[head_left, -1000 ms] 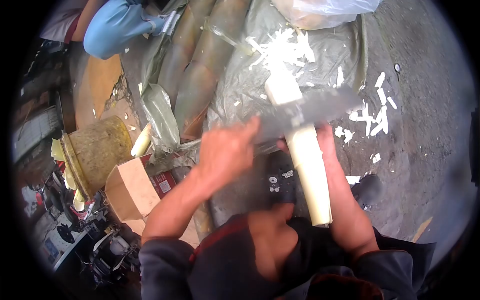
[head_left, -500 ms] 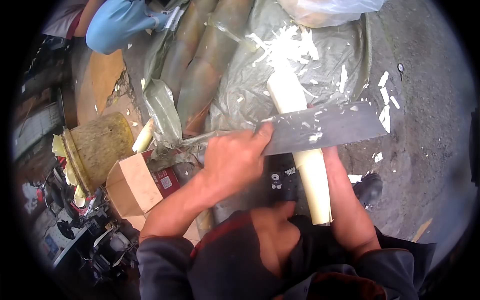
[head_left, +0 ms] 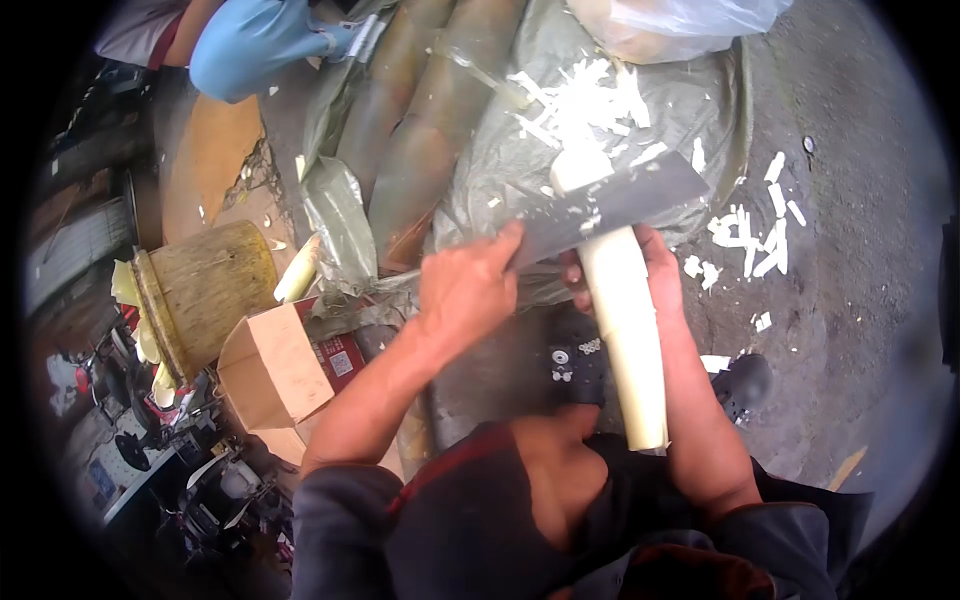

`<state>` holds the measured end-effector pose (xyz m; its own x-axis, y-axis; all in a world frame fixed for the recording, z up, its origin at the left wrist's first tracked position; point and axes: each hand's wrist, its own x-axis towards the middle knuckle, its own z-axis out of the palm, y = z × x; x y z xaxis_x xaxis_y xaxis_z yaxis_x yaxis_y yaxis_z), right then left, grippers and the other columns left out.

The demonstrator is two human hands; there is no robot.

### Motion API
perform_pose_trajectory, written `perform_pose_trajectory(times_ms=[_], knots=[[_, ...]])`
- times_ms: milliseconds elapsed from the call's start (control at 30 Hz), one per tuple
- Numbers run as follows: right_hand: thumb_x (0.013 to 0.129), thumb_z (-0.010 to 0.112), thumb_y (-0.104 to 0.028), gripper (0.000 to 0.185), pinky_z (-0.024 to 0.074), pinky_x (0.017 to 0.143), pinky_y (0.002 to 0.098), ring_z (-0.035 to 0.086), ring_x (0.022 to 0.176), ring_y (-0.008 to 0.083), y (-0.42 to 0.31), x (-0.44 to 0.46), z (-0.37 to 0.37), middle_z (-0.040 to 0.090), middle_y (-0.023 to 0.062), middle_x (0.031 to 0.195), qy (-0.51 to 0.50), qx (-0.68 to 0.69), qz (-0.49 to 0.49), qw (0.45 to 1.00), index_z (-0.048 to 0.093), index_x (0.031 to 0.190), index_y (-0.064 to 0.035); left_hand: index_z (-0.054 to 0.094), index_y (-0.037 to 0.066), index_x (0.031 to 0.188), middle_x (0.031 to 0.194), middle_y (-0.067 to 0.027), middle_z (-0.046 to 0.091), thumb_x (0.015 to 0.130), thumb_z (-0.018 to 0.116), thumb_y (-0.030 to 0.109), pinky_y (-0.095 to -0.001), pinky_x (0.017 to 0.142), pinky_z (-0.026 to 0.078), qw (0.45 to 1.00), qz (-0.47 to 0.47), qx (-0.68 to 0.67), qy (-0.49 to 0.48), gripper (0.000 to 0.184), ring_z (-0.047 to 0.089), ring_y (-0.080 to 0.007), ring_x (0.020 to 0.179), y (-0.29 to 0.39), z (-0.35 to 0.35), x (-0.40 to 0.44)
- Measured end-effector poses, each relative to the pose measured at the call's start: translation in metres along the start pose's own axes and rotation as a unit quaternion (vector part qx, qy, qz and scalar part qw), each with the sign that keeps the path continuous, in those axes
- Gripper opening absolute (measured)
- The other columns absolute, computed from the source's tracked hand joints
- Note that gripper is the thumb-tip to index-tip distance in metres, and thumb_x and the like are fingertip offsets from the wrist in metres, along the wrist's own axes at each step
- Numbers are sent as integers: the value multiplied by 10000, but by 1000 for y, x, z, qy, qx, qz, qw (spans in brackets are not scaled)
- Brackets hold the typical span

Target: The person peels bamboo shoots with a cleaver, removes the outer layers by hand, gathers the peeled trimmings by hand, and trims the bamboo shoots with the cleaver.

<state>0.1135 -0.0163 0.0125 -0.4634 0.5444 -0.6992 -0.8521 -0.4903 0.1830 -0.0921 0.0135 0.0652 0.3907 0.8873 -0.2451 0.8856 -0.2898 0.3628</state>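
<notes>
My left hand is closed round the handle end of a broad, dark cleaver, whose blade lies slantwise across a peeled bamboo shoot. Pale shavings cling to the blade. From beneath, my right hand grips the shoot just below the blade, fingertips showing on its left side. The shoot is long and cream-coloured, with its far end on a heap of white shreds and its near end above my lap. The cleaver's handle is hidden in my left hand.
Large brown bamboo shoots lie on a grey-green plastic sheet. A clear plastic bag sits behind. Leftward are a yellow bucket on its side and an open cardboard box. Another person's blue-clad knee shows at upper left.
The cleaver has swung so its tip points further up, and it sits higher on the shoot. My right hand now shows more below the blade. More shreds lie on the ground at right.
</notes>
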Motion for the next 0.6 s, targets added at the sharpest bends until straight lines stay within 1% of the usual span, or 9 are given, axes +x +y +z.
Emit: perform_pose_trajectory(times_ms=[33, 100, 200, 300, 333, 433, 467, 567, 600], knots=[[1028, 363, -433, 475, 531, 531, 417, 633, 756, 352, -1, 2, -2, 645, 242, 1003, -2, -2, -4, 1000, 534, 1283, -71, 666, 90, 1207, 788, -168, 696, 764, 639, 29, -464, 610, 537, 1000, 0, 0, -4, 448, 665, -359, 655, 3, -4, -4], [1028, 375, -440, 497, 553, 544, 450, 654, 776, 327, -2, 2, -13, 656, 219, 1025, -51, 1, -12, 999, 563, 1241, -32, 660, 87, 1239, 791, -162, 692, 731, 646, 2, -445, 594, 531, 1000, 17, -9, 14, 515, 658, -350, 642, 1, -2, -13], [1020, 403, -479, 545, 584, 595, 461, 679, 817, 278, 2, 9, -27, 677, 169, 1003, -104, -5, -20, 994, 587, 1195, 2, 655, 90, 1262, 790, -160, 692, 698, 649, -23, -424, 578, 525, 1000, 22, -13, 1, 574, 654, -339, 630, 10, -6, -24], [980, 473, -537, 579, 597, 639, 381, 677, 752, 237, 8, 2, -10, 672, 151, 980, 92, 21, -53, 994, 576, 1215, -17, 651, 80, 1272, 791, -159, 694, 681, 655, -32, -403, 565, 524, 998, 38, -39, 3, 601, 656, -329, 622, 17, -6, -31], [984, 488, -541, 560, 594, 628, 361, 675, 749, 220, 8, 6, -20, 668, 131, 975, 82, 7, -42, 996, 590, 1174, -24, 651, 75, 1270, 792, -158, 696, 682, 657, -31, -398, 562, 524, 998, 41, -48, 11, 597, 658, -326, 621, 19, -6, -33], [982, 505, -533, 538, 590, 614, 340, 672, 731, 209, -2, 6, -26, 662, 126, 957, -4, -47, 21, 999, 593, 1143, -27, 650, 58, 1258, 799, -164, 701, 688, 663, -24, -391, 558, 530, 997, 58, -56, 7, 575, 666, -324, 620, 24, -12, -39], [985, 486, -535, 548, 598, 603, 358, 675, 719, 230, -3, 6, -27, 661, 136, 956, -6, -34, 0, 999, 581, 1165, -26, 650, 53, 1252, 802, -167, 702, 691, 665, -21, -390, 558, 533, 996, 66, -54, 3, 567, 669, -325, 620, 25, -13, -39], [995, 428, -541, 582, 622, 569, 411, 683, 683, 293, 1, 6, -30, 656, 167, 952, -12, 7, -59, 998, 543, 1233, -22, 660, 74, 1215, 790, -152, 703, 702, 666, 2, -399, 542, 531, 998, 42, -43, 8, 519, 676, -320, 622, 16, 9, -19], [1023, 377, -508, 552, 600, 517, 415, 661, 657, 310, -4, 3, -20, 633, 176, 966, -6, -52, -40, 998, 501, 1268, -30, 661, 82, 1202, 785, -144, 703, 707, 663, 8, -407, 539, 530, 999, 34, -38, 12, 500, 677, -320, 622, 13, 17, -5]])
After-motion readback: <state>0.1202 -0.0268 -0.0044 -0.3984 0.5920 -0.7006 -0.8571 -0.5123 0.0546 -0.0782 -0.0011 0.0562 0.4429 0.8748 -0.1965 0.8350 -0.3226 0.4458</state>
